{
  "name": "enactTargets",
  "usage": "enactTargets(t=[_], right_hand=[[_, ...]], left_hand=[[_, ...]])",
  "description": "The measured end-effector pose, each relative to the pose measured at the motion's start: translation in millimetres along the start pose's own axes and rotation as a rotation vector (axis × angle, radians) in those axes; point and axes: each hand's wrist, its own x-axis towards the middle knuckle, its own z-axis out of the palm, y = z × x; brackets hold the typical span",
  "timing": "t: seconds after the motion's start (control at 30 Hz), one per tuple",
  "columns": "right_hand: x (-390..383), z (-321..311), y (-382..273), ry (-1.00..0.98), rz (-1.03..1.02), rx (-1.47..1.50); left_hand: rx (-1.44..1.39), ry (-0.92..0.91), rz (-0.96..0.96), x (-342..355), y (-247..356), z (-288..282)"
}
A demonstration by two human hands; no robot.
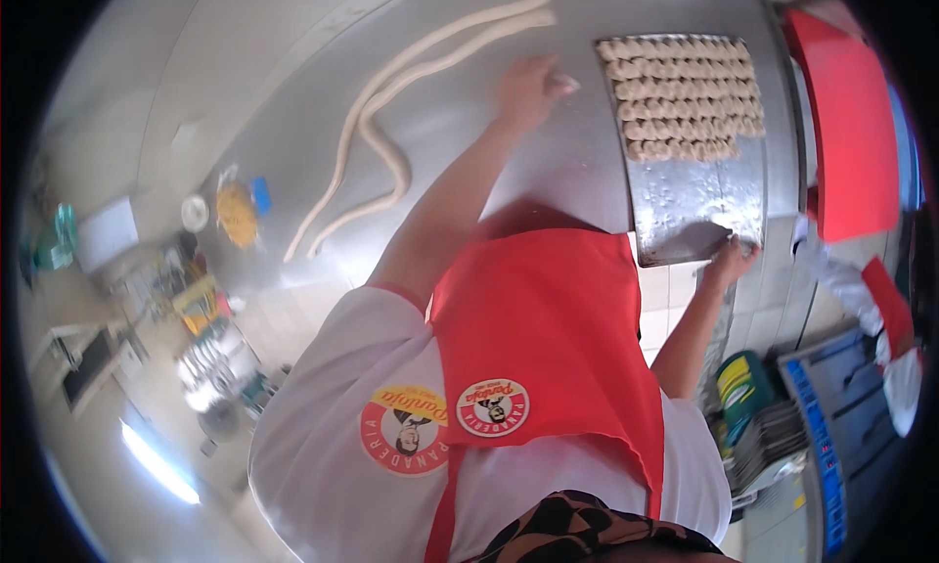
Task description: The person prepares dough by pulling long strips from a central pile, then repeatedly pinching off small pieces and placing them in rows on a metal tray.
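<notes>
Over the steel table (469,152), my left hand (530,91) is closed, its fingers curled inward. A pale bit shows at the fingertips, too small to make out. Just beyond and to the left lie long dough ropes (386,93), their far ends close to this hand. My right hand (732,262) grips the near right corner of a metal baking tray (699,201). Rows of small shaped dough pieces (685,93) fill the far part of that tray, and its shiny near part is bare. The tray's near end reaches past the table edge.
Left on the table are a bag with yellow contents (237,213), a blue item (260,195) and a white round object (195,213). A red panel (849,128) stands beyond the table's right edge. Stacked trays (768,441) and a green container (745,392) sit at lower right.
</notes>
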Motion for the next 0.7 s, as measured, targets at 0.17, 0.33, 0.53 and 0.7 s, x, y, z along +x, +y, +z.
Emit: enactTargets(t=[0.17, 0.33, 0.53, 0.7], right_hand=[[19.7, -10.3, -4.5, 0.229, -0.602, -0.682], [-75.7, 68.8, -49.4, -0.094, -0.525, -0.445], [-213.5, 128.0, -53.6, -0.452, -0.618, -0.496], [-239.4, 147.1, -62.9, -0.527, -0.706, -0.482]], left_hand=[[0.043, 0.126, -0.063, -98.1, -12.1, -76.9], [0.504, 0.124, -0.488, -261.3, -95.0, -169.8], [0.216, -0.021, -0.57, -281.7, -186.0, -220.0], [0.4, 0.166, -0.469, -254.5, -233.5, -299.3]])
